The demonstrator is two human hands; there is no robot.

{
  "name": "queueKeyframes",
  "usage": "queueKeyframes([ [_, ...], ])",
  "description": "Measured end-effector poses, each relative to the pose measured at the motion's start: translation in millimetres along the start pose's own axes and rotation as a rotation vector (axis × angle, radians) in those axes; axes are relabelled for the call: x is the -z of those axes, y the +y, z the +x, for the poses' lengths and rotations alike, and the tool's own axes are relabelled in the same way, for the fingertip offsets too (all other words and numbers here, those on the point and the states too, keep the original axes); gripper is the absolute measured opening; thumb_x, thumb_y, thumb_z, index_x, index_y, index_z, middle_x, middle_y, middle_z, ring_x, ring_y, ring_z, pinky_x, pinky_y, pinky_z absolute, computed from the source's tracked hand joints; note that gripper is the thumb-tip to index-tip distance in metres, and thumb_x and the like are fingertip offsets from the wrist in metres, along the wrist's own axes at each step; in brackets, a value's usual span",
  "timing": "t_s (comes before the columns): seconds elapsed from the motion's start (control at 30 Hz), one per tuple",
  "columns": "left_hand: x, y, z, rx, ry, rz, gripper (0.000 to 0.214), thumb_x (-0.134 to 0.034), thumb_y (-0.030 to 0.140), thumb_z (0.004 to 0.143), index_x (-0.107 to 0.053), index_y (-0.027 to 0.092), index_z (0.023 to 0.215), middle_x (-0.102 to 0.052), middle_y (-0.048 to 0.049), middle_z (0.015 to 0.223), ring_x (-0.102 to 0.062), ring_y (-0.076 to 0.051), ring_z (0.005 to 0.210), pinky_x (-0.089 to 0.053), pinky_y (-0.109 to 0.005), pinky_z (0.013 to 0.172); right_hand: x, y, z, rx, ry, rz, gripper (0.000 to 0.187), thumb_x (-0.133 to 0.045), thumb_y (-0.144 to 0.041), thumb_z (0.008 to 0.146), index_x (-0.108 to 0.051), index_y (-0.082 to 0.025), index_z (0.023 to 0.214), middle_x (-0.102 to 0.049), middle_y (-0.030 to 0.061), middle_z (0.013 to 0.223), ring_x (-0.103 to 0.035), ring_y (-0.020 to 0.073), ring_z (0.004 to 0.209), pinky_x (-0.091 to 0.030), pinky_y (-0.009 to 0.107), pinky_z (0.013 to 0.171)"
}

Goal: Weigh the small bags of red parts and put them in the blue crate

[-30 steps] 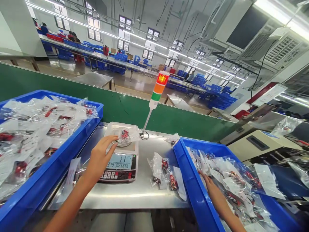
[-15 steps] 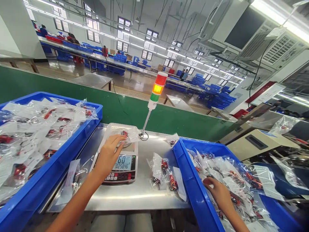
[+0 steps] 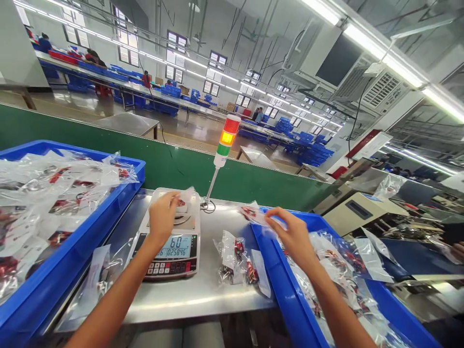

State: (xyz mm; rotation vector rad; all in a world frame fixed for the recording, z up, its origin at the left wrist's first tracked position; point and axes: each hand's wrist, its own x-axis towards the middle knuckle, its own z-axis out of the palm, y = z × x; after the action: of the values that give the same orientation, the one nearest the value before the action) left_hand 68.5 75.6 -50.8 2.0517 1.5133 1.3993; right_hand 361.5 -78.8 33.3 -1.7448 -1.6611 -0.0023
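My left hand is closed on the edge of a clear plastic bag with red parts in it, just over the pan of a digital weighing scale. Whether that bag touches the pan I cannot tell. Above the near left corner of the right blue bin, my right hand pinches another clear bag holding small red parts. This bag is blurred by motion. Several filled bags lie on the metal table between scale and bin.
A large blue bin full of bagged parts stands on the left. One bag lies left of the scale. Behind the scale rises a signal tower light, lit amber, before a green partition. A beige machine stands at right.
My right hand has risen out of the right bin and moved left with a bag in it. The bag in my left hand has been drawn up from the scale's pan. The view has turned slightly right.
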Motion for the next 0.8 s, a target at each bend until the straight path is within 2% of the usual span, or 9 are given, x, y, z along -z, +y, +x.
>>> queueKeyframes([
  [0.07, 26.2, -1.2, 5.2, 0.14, 0.184, -0.047, 0.031, -0.046, 0.036, 0.094, -0.069, 0.016, 0.101, -0.076, -0.0101, 0.09, -0.072, -0.026, 0.082, -0.057, -0.038, 0.08, -42.7, -28.9, 31.7, 0.124, -0.067, 0.123, 0.017, -0.052, -0.033, 0.091, -0.064, -0.023, 0.084, -0.073, 0.0042, 0.09, -0.066, 0.0223, 0.088, -0.049, 0.033, 0.082],
  [0.17, 72.7, -1.8, 5.6, 0.277, 0.437, -0.158, 0.033, -0.053, 0.043, 0.091, -0.068, 0.015, 0.102, -0.074, -0.0103, 0.093, -0.072, -0.025, 0.083, -0.057, -0.038, 0.079, -96.9, -59.1, 64.4, 0.235, -0.169, 0.187, 0.012, -0.054, -0.023, 0.091, -0.064, -0.022, 0.084, -0.073, 0.0049, 0.093, -0.065, 0.0224, 0.093, -0.047, 0.035, 0.087],
  [0.27, 106.7, 5.9, -2.8, 0.273, 0.56, -0.167, 0.035, -0.057, 0.045, 0.088, -0.068, 0.015, 0.102, -0.073, -0.0099, 0.095, -0.071, -0.025, 0.088, -0.057, -0.04, 0.083, -123.7, -75.5, 73.0, 0.221, -0.205, 0.239, 0.012, -0.055, -0.023, 0.092, -0.067, -0.022, 0.089, -0.073, 0.0067, 0.1, -0.064, 0.0244, 0.101, -0.045, 0.041, 0.095],
  [0.33, 113.0, 18.4, -11.6, 0.264, 0.544, -0.212, 0.035, -0.059, 0.047, 0.086, -0.069, 0.016, 0.101, -0.074, -0.0079, 0.093, -0.07, -0.024, 0.086, -0.057, -0.04, 0.083, -126.0, -81.0, 66.9, 0.175, -0.267, 0.423, 0.016, -0.057, -0.031, 0.093, -0.068, -0.023, 0.102, -0.073, 0.0074, 0.112, -0.063, 0.0241, 0.109, -0.044, 0.043, 0.101],
  [0.43, 98.4, 45.7, -26.0, 0.244, 0.307, -0.385, 0.036, -0.06, 0.051, 0.086, -0.068, 0.018, 0.098, -0.074, -0.0053, 0.091, -0.071, -0.021, 0.081, -0.057, -0.034, 0.077, -114.5, -85.2, 49.2, 0.068, -0.486, 0.813, 0.051, -0.07, -0.049, 0.085, -0.058, -0.028, 0.129, -0.067, 0.0069, 0.131, -0.062, 0.0233, 0.118, -0.047, 0.042, 0.102],
  [0.5, 81.6, 62.6, -34.7, 0.202, 0.079, -0.486, 0.037, -0.059, 0.052, 0.087, -0.068, 0.019, 0.099, -0.075, -0.0048, 0.091, -0.072, -0.021, 0.081, -0.057, -0.032, 0.073, -102.2, -84.6, 37.6, -0.046, -0.583, 0.961, 0.063, -0.079, -0.052, 0.075, -0.059, -0.026, 0.129, -0.069, 0.0069, 0.127, -0.066, 0.0236, 0.112, -0.051, 0.039, 0.098],
  [0.57, 68.5, 71.2, -41.6, 0.162, -0.078, -0.539, 0.037, -0.056, 0.053, 0.089, -0.068, 0.02, 0.102, -0.076, -0.0051, 0.095, -0.073, -0.021, 0.086, -0.057, -0.031, 0.077, -89.2, -77.5, 28.8, -0.166, -0.579, 0.973, 0.055, -0.082, -0.052, 0.072, -0.066, -0.022, 0.115, -0.074, 0.0066, 0.115, -0.069, 0.0235, 0.103, -0.054, 0.037, 0.092],
  [0.67, 65.2, 60.8, -49.7, 0.193, -0.076, -0.577, 0.038, -0.053, 0.053, 0.091, -0.068, 0.022, 0.106, -0.076, -0.0056, 0.107, -0.072, -0.022, 0.101, -0.055, -0.033, 0.093, -72.7, -47.0, 18.4, -0.308, -0.468, 0.861, 0.05, -0.08, -0.055, 0.073, -0.068, -0.019, 0.105, -0.077, 0.0065, 0.102, -0.072, 0.0242, 0.092, -0.056, 0.037, 0.084],
  [0.8, 84.5, 13.7, -66.7, 0.357, 0.078, -0.42, 0.039, -0.054, 0.057, 0.089, -0.067, 0.024, 0.106, -0.074, -0.0045, 0.112, -0.07, -0.024, 0.109, -0.053, -0.036, 0.099, -65.1, 23.1, -1.7, -0.391, -0.33, 0.607, 0.054, -0.072, -0.063, 0.075, -0.066, -0.02, 0.108, -0.077, 0.0074, 0.102, -0.072, 0.0276, 0.092, -0.056, 0.04, 0.083],
])
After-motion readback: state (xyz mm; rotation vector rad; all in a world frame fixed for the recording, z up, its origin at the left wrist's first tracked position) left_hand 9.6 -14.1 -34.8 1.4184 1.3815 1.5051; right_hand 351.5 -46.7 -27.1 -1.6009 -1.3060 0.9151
